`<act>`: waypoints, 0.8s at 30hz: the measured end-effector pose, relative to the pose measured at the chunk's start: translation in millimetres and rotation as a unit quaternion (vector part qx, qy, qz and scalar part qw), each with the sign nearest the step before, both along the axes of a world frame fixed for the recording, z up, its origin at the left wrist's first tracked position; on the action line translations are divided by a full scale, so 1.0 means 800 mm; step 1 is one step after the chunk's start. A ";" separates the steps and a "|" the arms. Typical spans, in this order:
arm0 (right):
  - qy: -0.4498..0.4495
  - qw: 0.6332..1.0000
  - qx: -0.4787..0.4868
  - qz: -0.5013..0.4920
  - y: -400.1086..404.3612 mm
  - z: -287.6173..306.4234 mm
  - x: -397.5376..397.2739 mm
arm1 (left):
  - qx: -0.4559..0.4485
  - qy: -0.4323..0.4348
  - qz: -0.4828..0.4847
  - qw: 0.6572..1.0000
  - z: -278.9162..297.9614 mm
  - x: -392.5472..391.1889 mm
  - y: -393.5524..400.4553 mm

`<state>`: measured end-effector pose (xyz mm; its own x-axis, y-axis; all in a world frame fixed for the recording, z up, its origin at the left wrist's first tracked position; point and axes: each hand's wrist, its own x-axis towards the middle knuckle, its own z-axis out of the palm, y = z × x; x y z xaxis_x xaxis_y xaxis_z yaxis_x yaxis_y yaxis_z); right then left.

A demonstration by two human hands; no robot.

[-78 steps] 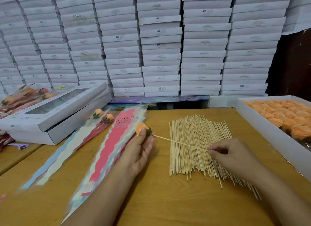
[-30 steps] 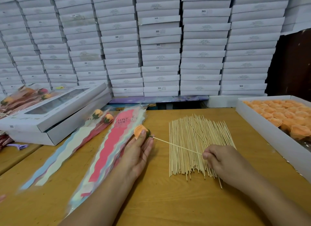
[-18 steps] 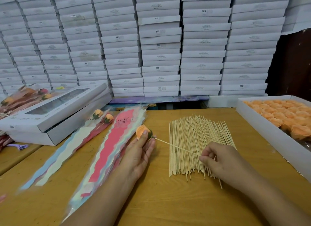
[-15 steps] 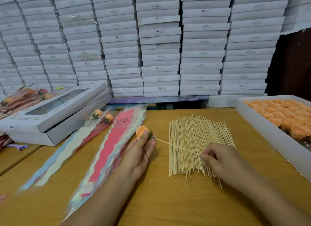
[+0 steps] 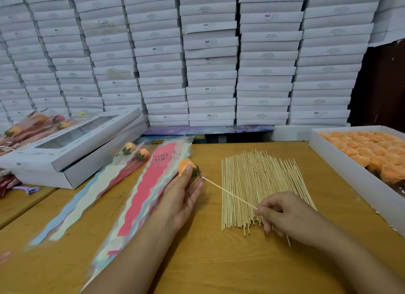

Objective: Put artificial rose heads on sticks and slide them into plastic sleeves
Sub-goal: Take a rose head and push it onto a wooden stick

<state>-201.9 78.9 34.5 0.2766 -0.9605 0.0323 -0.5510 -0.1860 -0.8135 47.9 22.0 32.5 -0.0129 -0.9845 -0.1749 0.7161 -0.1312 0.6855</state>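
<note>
My left hand [image 5: 183, 197] holds an orange rose head [image 5: 184, 165] with a green base between thumb and fingertips, above the top of a pile of pink and pastel plastic sleeves [image 5: 140, 197]. A thin wooden stick [image 5: 228, 192] runs from the rose's base down to my right hand [image 5: 285, 215], which pinches its lower end over the pile of sticks [image 5: 258, 184] spread on the wooden table [image 5: 219, 267].
A white box of orange rose heads [image 5: 363, 149] stands at the right. Two sleeved roses [image 5: 135, 151] lie to the left of the sleeve pile, beside a windowed white box [image 5: 72, 147]. More wrapped roses [image 5: 26, 129] lie far left. Stacked white boxes [image 5: 208, 57] wall the back.
My right hand has slid a little leftward along the stick toward the rose head. The left hand and rose have stayed almost in place.
</note>
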 end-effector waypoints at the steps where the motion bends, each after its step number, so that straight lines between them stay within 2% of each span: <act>1: -0.032 0.998 0.041 0.018 0.001 0.002 0.000 | -0.002 -0.012 -0.004 1.000 0.001 -0.001 0.001; 4: -0.100 0.985 0.131 0.052 0.002 0.005 -0.002 | -0.001 -0.075 -0.029 0.997 0.007 -0.003 0.004; 7: -0.151 0.970 0.182 0.050 0.001 0.005 -0.007 | 0.014 -0.153 -0.068 0.986 0.017 0.001 0.007; 10: -0.233 0.950 0.206 0.023 -0.005 0.005 -0.014 | 0.015 -0.250 -0.123 0.960 0.034 0.016 0.011; 12: -0.309 0.928 0.210 -0.007 -0.010 0.006 -0.018 | 0.003 -0.358 -0.106 0.927 0.043 0.030 0.009; 13: -0.349 0.914 0.208 -0.023 -0.012 0.007 -0.019 | -0.009 -0.455 -0.072 0.888 0.044 0.039 0.004; 14: -0.385 0.899 0.204 -0.036 -0.013 0.007 -0.021 | -0.026 -0.575 -0.023 0.817 0.042 0.050 -0.002; 16: -0.441 0.875 0.195 -0.055 -0.015 0.007 -0.022 | -0.043 -0.786 0.051 0.614 0.033 0.075 -0.014; 17: -0.460 0.865 0.189 -0.065 -0.016 0.006 -0.022 | -0.035 -0.838 0.060 0.542 0.027 0.086 -0.017; 18: -0.476 0.857 0.181 -0.078 -0.018 0.005 -0.022 | -0.020 -0.865 0.055 0.498 0.021 0.097 -0.018; 22: -0.529 0.823 0.156 -0.137 -0.023 0.003 -0.026 | 0.012 -0.906 0.017 0.422 0.000 0.117 -0.013; 24: -0.522 0.825 0.152 -0.156 -0.024 0.003 -0.030 | -0.012 -0.913 0.033 0.406 -0.004 0.117 -0.010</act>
<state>-225.7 59.6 36.6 -0.0106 -0.9872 -0.1589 0.4960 0.1328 -0.8581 141.7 13.8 29.2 0.1443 -0.9736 0.1768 -0.9879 -0.1316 0.0816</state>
